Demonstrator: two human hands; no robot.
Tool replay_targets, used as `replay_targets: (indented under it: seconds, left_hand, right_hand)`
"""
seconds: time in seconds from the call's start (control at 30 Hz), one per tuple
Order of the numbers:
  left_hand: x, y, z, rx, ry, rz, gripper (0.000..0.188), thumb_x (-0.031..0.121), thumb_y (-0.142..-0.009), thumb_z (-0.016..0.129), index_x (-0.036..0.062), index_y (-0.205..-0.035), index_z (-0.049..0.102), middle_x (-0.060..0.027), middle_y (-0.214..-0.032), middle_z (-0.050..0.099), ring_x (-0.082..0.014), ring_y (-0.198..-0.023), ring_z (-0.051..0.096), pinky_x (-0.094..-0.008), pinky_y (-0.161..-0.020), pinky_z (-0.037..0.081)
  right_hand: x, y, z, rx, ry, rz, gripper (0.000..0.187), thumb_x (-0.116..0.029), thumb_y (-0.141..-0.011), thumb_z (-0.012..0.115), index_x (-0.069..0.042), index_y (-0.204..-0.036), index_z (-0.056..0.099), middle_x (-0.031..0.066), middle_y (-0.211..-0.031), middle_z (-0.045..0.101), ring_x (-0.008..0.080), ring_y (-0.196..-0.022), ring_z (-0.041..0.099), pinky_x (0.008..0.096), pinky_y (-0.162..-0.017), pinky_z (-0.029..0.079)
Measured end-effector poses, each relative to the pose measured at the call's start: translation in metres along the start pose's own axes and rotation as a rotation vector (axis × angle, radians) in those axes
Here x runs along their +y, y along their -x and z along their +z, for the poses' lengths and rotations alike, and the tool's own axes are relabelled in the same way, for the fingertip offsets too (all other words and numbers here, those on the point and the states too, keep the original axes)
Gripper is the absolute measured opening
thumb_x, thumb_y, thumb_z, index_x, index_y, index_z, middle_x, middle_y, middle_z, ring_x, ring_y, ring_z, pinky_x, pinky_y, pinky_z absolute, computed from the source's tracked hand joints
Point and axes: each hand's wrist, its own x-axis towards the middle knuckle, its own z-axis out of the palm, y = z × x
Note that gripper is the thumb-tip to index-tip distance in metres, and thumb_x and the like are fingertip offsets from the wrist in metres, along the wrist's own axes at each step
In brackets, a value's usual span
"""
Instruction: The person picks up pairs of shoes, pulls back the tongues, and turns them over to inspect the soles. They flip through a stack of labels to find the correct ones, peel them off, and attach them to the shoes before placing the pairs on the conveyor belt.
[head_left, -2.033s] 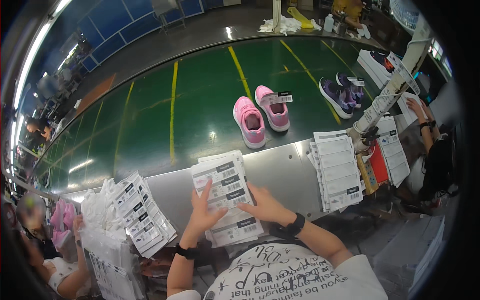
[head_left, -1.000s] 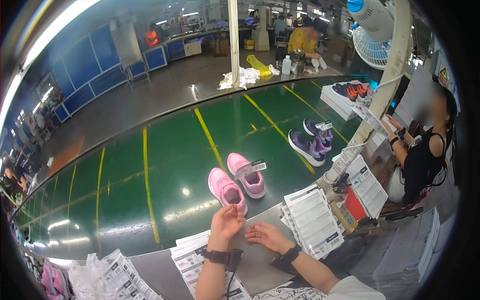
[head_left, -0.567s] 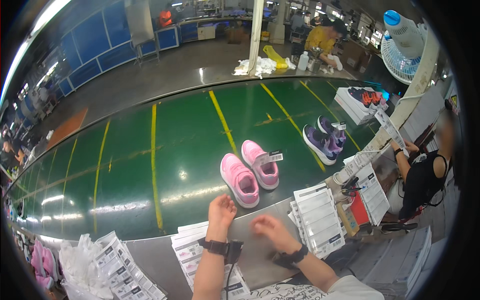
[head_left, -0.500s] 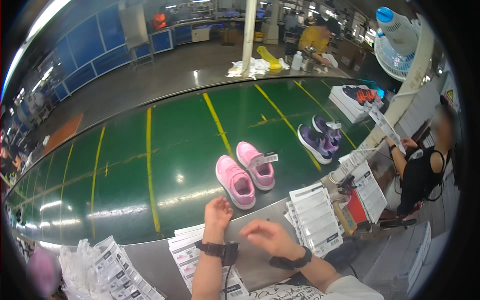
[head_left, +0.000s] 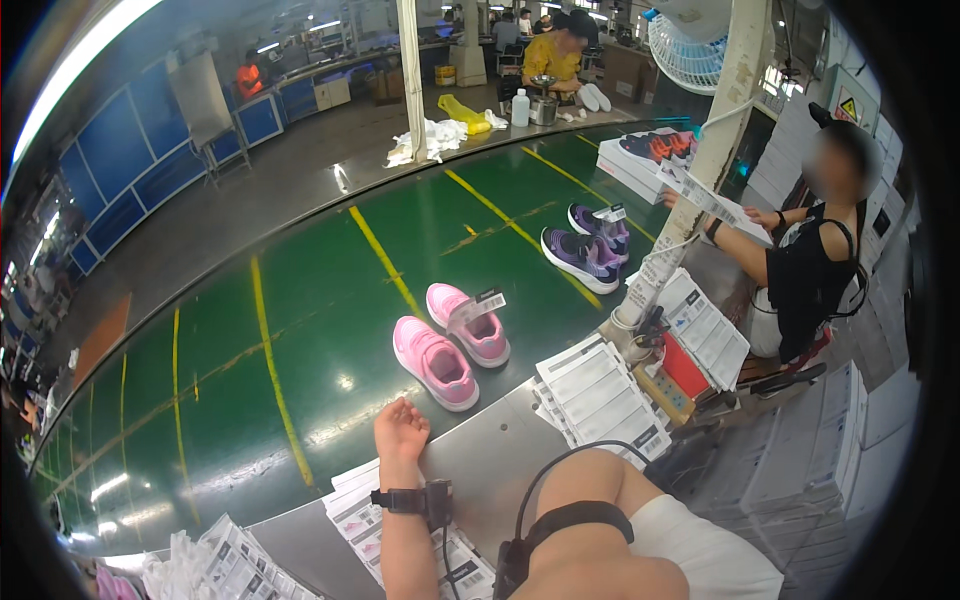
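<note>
My left hand (head_left: 402,430) rests palm up at the near edge of the green conveyor belt (head_left: 320,350), with fingers loosely curled, apart and holding nothing. Just beyond its fingertips stands a pair of pink sneakers, a left shoe (head_left: 436,364) and a right shoe (head_left: 470,322). From the right shoe's opening sticks a white and black paper tag (head_left: 478,312). My right hand (head_left: 590,478) is close to the camera at the lower middle, above the metal ledge; its fingers are hidden. Each wrist wears a black strap with a small cabled device.
Printed label sheets (head_left: 600,390) lie right of my hands, more label sheets (head_left: 365,520) under my left forearm. Farther along are purple sneakers (head_left: 580,260) and a white shoebox (head_left: 630,170). A post (head_left: 690,190) rises at right, near a seated co-worker (head_left: 810,260) holding a sheet.
The view has swung right, so the shoes appear farther left. My right hand has come back toward me, closer to the camera. My left hand remains near the pink sneakers.
</note>
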Motion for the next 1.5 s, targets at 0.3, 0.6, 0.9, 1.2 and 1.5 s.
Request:
replay_targets:
  seconds: [0.3,0.6,0.9,1.2,1.5]
  left_hand:
    - [0.003,-0.005,-0.011,-0.027,0.013,-0.005,0.010,0.015,-0.083,0.062,0.0108,-0.090,0.056,0.0001,-0.083,0.060,-0.0150,-0.073,0.054,-0.0319,-0.065,0.043]
    - [-0.005,-0.012,-0.006,-0.008,0.014,-0.016,0.010,0.014,-0.083,0.060,0.0107,-0.090,0.055,-0.0005,-0.082,0.060,-0.0159,-0.072,0.055,-0.0321,-0.064,0.043]
    - [0.006,-0.012,-0.017,-0.024,0.016,0.016,0.006,0.016,-0.081,0.062,0.0118,-0.084,0.058,0.0005,-0.079,0.061,-0.0142,-0.069,0.056,-0.0319,-0.062,0.044]
    - [0.004,-0.044,-0.078,-0.061,-0.187,0.308,0.010,0.018,-0.086,0.057,0.0076,-0.084,0.058,-0.0043,-0.077,0.060,-0.0188,-0.067,0.057,-0.0333,-0.062,0.048]
    - [-0.005,0.005,-0.001,0.031,0.002,0.035,0.009,0.014,-0.085,0.060,0.0061,-0.088,0.057,-0.0056,-0.082,0.060,-0.0198,-0.075,0.057,-0.0337,-0.069,0.047]
  right_hand:
    - [-0.009,-0.005,-0.003,-0.122,-0.135,0.407,0.025,-0.019,-0.094,0.062,0.005,-0.087,0.062,0.0085,-0.074,0.059,0.0188,-0.063,0.055,0.0285,-0.061,0.049]
    - [0.026,-0.031,-0.040,-0.593,0.101,-0.116,0.044,-0.032,-0.099,0.051,0.010,-0.110,0.059,0.0225,-0.100,0.064,0.0279,-0.077,0.060,0.0356,-0.071,0.049]
    - [0.038,0.000,-0.030,-0.774,-0.500,0.837,0.063,-0.046,-0.102,0.035,0.010,-0.122,0.055,0.0283,-0.115,0.062,0.0422,-0.111,0.056,0.0431,-0.098,0.043]
    - [0.009,0.043,-0.209,-0.347,-0.158,1.190,0.052,-0.039,-0.097,0.040,0.004,-0.123,0.053,0.0200,-0.118,0.062,0.0282,-0.112,0.058,0.0423,-0.098,0.042]
    - [-0.042,0.121,-0.362,0.860,-0.144,0.905,0.048,-0.042,-0.102,0.036,0.000,-0.119,0.052,0.0208,-0.119,0.058,0.0347,-0.112,0.056,0.0496,-0.100,0.042]
